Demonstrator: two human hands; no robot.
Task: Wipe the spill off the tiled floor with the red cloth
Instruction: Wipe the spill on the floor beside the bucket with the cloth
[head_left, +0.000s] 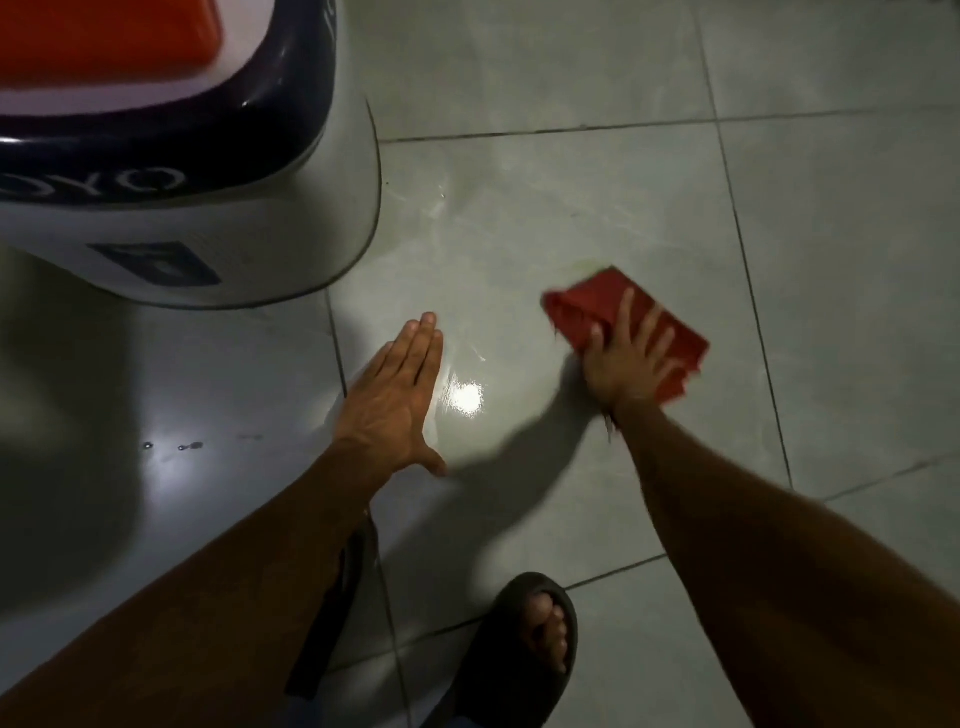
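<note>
The red cloth (597, 301) lies flat on the grey tiled floor (831, 260) right of centre. My right hand (626, 364) presses down on it with fingers spread, covering its near half. A faint yellowish stain (584, 266) shows on the tile just beyond the cloth's far edge. Wet streaks and a bright glare (466, 399) lie on the tile between my hands. My left hand (397, 400) is held flat, fingers together and thumb out, just above the floor left of the glare, holding nothing.
A large white appliance with a dark rim and an orange top (182, 171) stands at the upper left, close to my left hand. A few droplets (182, 446) sit on the tile to the left. My foot in a dark sandal (530, 654) is at the bottom centre.
</note>
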